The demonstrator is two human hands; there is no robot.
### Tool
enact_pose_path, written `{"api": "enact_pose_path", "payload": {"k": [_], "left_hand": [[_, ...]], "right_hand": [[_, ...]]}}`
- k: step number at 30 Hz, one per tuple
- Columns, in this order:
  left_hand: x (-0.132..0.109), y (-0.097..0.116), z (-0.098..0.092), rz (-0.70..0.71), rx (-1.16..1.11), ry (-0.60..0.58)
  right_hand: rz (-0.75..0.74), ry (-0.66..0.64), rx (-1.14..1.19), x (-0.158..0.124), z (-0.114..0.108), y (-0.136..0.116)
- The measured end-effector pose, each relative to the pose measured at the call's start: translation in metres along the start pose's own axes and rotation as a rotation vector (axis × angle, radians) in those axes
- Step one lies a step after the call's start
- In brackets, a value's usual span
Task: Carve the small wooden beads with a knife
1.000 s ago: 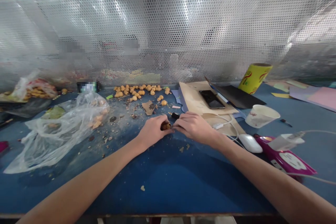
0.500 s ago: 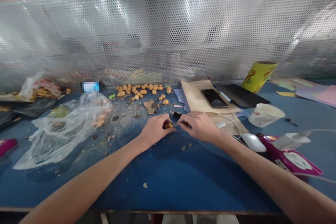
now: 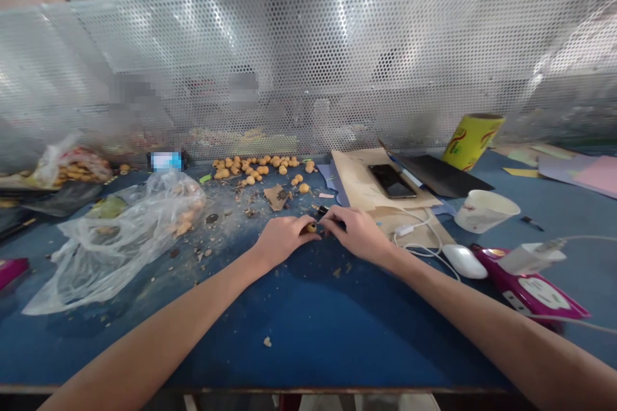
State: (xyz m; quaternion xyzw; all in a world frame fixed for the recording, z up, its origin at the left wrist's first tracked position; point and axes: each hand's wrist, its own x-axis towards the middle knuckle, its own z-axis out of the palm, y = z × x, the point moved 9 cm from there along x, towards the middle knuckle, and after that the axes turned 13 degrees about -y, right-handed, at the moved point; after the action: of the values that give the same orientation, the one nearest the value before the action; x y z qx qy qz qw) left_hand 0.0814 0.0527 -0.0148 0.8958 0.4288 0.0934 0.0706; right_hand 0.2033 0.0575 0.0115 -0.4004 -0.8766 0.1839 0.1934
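Observation:
My left hand (image 3: 283, 237) is closed around a small tan gourd (image 3: 312, 228), whose end with a dark hole faces right. Opposite it, my right hand (image 3: 354, 229) has its fingertips pinched on a thin stick-like tool that reaches toward this end; most of the tool is hidden by the fingers. Just behind the right fingers lies a black-handled tool (image 3: 322, 209). Farther back, several small gourds (image 3: 263, 168) are heaped on the blue table (image 3: 308, 327). A torn brown scrap (image 3: 276, 196) sits in front of them.
At left lies a clear plastic bag (image 3: 110, 250) with contents. On the right are a phone (image 3: 391, 181) on brown paper, a paper cup (image 3: 486, 210), a white mouse (image 3: 464, 261), a purple power strip (image 3: 540, 292) and a yellow roll (image 3: 475, 140). A perforated metal screen (image 3: 308, 58) stands behind.
The gourd has turned slightly in my left hand, showing its dark hole more. My right fingers have shifted a little, staying close to it. The camera view has moved slightly.

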Motion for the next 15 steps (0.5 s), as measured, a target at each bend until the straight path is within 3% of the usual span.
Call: {"api": "enact_pose_path", "payload": {"k": [4, 15], "left_hand": [[0.001, -0.002, 0.0, 0.048, -0.054, -0.025], [0.002, -0.011, -0.004, 0.0, -0.231, -0.007]], "right_hand": [[-0.1, -0.046, -0.097, -0.001, -0.002, -0.002], [-0.202, -0.071, -0.184, -0.002, 0.004, -0.005]]}}
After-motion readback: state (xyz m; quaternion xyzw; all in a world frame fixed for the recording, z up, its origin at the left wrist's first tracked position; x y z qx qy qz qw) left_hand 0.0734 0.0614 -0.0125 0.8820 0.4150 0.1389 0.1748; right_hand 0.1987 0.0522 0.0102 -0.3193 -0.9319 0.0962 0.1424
